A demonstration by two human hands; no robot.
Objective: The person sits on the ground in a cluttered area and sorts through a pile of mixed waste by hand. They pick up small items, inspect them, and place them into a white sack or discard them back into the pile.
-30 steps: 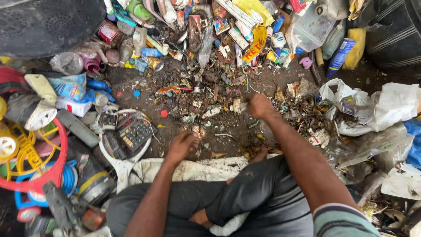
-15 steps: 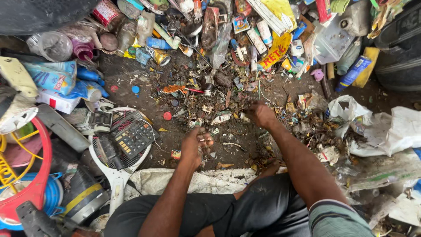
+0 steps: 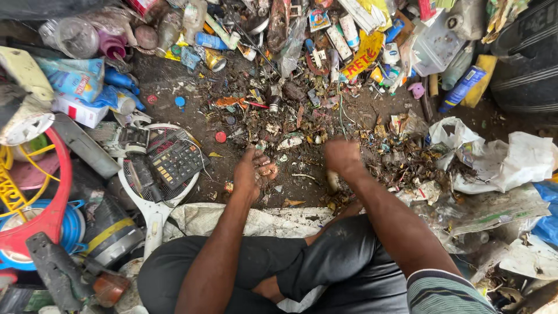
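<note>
I sit cross-legged on a white sack (image 3: 232, 218) facing a dirt floor strewn with scrap. My left hand (image 3: 251, 171) rests low on the dirt with its fingers curled around a small pale-orange bit. My right hand (image 3: 343, 156) is closed, knuckles up, over the debris just right of centre; whether it holds anything is hidden. Between and beyond both hands lies a heap of small scraps (image 3: 290, 125): wires, bottle caps, wrappers and broken bits.
A white racket frame (image 3: 152, 192) with a black calculator (image 3: 176, 163) on it lies to the left. Red and yellow plastic items (image 3: 40, 203) sit at far left. Bottles and packets (image 3: 325, 29) line the top. White plastic bags (image 3: 500, 160) pile up on the right.
Both hands have drawn closer together and nearer to my knees. The left hand has curled its fingers over a small piece, and the view has shifted slightly downward.
</note>
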